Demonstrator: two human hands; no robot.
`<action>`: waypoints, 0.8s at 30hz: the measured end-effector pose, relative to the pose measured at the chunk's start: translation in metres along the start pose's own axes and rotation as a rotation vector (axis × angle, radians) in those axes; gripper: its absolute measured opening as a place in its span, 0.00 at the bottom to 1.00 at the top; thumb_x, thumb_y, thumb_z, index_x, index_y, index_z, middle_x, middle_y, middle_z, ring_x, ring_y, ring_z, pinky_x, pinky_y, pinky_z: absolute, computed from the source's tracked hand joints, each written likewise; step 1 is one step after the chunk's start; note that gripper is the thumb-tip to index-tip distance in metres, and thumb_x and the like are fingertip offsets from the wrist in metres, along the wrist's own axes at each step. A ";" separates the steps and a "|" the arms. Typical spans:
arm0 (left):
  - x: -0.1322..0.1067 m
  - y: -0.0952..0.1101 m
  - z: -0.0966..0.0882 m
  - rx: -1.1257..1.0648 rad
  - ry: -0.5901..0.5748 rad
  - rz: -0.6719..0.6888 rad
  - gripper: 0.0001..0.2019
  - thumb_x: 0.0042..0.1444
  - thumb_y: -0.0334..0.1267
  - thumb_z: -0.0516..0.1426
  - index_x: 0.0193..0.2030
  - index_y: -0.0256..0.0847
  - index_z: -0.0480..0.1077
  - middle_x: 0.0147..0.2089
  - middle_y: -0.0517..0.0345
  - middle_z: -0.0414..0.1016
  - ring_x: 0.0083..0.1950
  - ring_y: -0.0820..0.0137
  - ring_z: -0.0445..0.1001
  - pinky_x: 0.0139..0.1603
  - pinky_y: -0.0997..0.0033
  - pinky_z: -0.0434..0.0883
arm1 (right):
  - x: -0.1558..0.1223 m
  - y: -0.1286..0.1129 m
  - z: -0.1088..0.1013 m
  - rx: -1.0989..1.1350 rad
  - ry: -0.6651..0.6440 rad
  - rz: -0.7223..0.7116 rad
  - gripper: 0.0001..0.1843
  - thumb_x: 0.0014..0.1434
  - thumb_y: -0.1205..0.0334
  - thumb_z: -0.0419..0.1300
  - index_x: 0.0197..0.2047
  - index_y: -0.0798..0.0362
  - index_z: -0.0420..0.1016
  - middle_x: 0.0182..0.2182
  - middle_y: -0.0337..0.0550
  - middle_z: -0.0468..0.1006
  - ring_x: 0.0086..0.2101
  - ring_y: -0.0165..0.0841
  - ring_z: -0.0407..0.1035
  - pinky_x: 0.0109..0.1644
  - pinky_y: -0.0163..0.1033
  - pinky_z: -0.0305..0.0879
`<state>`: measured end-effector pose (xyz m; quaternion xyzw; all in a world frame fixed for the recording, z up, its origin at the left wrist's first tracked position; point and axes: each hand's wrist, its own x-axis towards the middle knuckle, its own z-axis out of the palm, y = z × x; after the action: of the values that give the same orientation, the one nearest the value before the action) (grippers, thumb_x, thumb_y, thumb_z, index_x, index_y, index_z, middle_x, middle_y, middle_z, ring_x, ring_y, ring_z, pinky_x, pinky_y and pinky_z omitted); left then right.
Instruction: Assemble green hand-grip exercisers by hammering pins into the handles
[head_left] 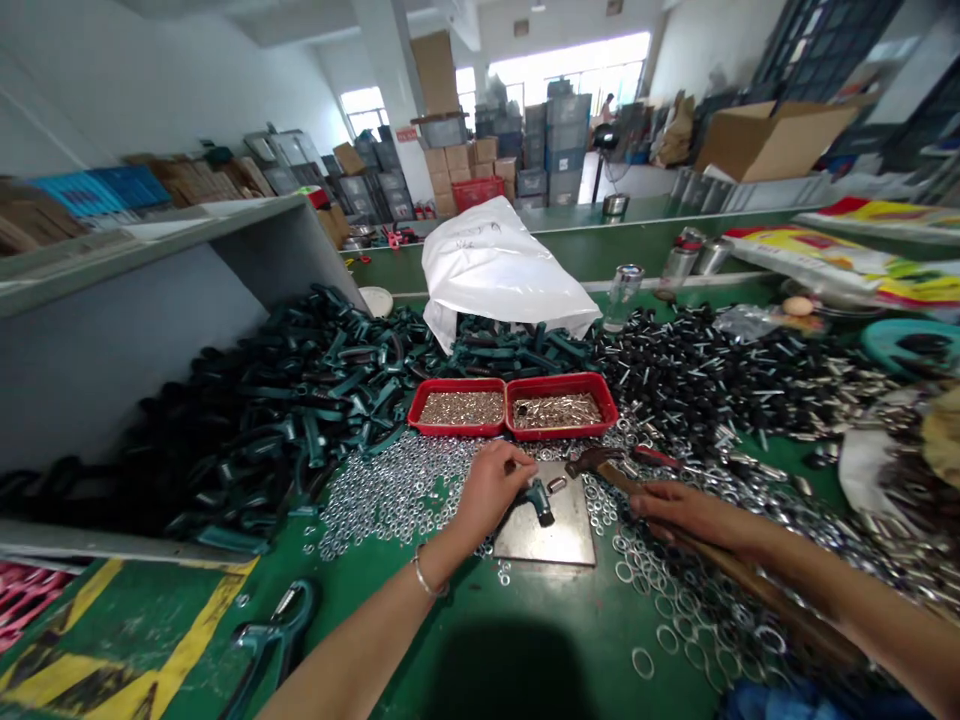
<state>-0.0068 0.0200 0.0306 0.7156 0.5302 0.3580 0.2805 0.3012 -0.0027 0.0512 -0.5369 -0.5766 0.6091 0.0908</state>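
My left hand [491, 485] is closed in a pinch at the upper left of a flat metal plate [544, 545], on a small dark teal hand-grip part [538, 498] with a black end. What lies between the fingertips is partly hidden. Beside that part is a short shiny metal cylinder [556, 485]. My right hand [679, 512] is wrapped round the wooden handle of a hammer [615, 474]; its dark head hovers at or rests near the plate's upper right corner, I cannot tell which.
Two red trays [457, 428] of small metal parts stand behind the plate. Washers [386, 490] lie left, larger rings [667, 605] right. Teal grips [315, 390] and black-headed parts [697, 375] are heaped around. A finished-looking hand gripper [279, 630] lies front left, a white bag [502, 265] behind.
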 end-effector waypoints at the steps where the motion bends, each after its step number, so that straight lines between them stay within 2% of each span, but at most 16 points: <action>1: -0.004 -0.003 0.004 -0.009 -0.015 -0.018 0.04 0.56 0.36 0.62 0.31 0.40 0.75 0.35 0.59 0.76 0.42 0.68 0.73 0.47 0.68 0.68 | -0.001 -0.001 0.003 -0.005 0.042 -0.027 0.24 0.59 0.36 0.55 0.34 0.51 0.70 0.22 0.36 0.71 0.21 0.29 0.63 0.24 0.34 0.57; 4: -0.007 -0.014 0.018 -0.056 -0.039 -0.092 0.05 0.56 0.35 0.62 0.30 0.39 0.75 0.33 0.60 0.74 0.38 0.70 0.72 0.42 0.70 0.68 | -0.005 0.000 0.015 -0.047 0.149 -0.112 0.23 0.59 0.38 0.56 0.32 0.51 0.68 0.21 0.34 0.69 0.21 0.29 0.62 0.24 0.34 0.58; 7: -0.008 -0.020 0.026 -0.078 0.000 -0.145 0.05 0.57 0.35 0.61 0.30 0.38 0.75 0.33 0.59 0.73 0.37 0.71 0.72 0.41 0.71 0.68 | -0.016 0.009 0.026 0.017 0.169 -0.127 0.19 0.61 0.40 0.55 0.38 0.49 0.68 0.23 0.34 0.70 0.22 0.30 0.64 0.22 0.34 0.62; 10: -0.008 -0.019 0.027 -0.081 0.007 -0.161 0.06 0.58 0.35 0.60 0.31 0.38 0.75 0.34 0.59 0.72 0.37 0.71 0.72 0.41 0.71 0.68 | -0.025 0.019 0.034 -0.026 0.195 -0.130 0.17 0.61 0.42 0.56 0.39 0.49 0.68 0.24 0.36 0.72 0.23 0.33 0.69 0.22 0.36 0.67; 12: -0.009 -0.016 0.025 -0.033 0.002 -0.131 0.06 0.58 0.35 0.60 0.31 0.38 0.74 0.34 0.59 0.71 0.37 0.70 0.72 0.43 0.70 0.67 | -0.028 0.022 0.039 -0.071 0.210 -0.125 0.17 0.62 0.43 0.55 0.41 0.48 0.67 0.25 0.36 0.73 0.22 0.33 0.70 0.21 0.36 0.67; 16: -0.013 -0.010 0.026 0.168 0.020 -0.005 0.08 0.61 0.37 0.59 0.31 0.39 0.72 0.36 0.58 0.71 0.43 0.67 0.70 0.50 0.65 0.64 | -0.025 0.017 0.046 -0.120 0.233 -0.083 0.18 0.64 0.42 0.51 0.42 0.48 0.66 0.28 0.37 0.74 0.17 0.30 0.66 0.15 0.34 0.59; 21: -0.013 -0.007 0.029 0.340 0.001 0.063 0.09 0.64 0.39 0.56 0.33 0.39 0.70 0.37 0.56 0.70 0.45 0.64 0.68 0.51 0.62 0.63 | -0.015 0.011 0.049 -0.217 0.264 -0.169 0.17 0.65 0.43 0.51 0.39 0.49 0.67 0.27 0.38 0.75 0.21 0.31 0.66 0.23 0.36 0.62; 24: -0.012 -0.007 0.027 0.446 -0.091 0.176 0.11 0.67 0.40 0.52 0.36 0.39 0.70 0.40 0.53 0.71 0.46 0.62 0.68 0.52 0.59 0.63 | -0.015 0.009 0.049 -0.275 0.281 -0.176 0.17 0.66 0.44 0.50 0.39 0.49 0.68 0.27 0.39 0.75 0.24 0.34 0.68 0.28 0.38 0.63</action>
<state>0.0090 0.0102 0.0072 0.8187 0.5185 0.2226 0.1067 0.2750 -0.0462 0.0402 -0.5716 -0.6804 0.4336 0.1490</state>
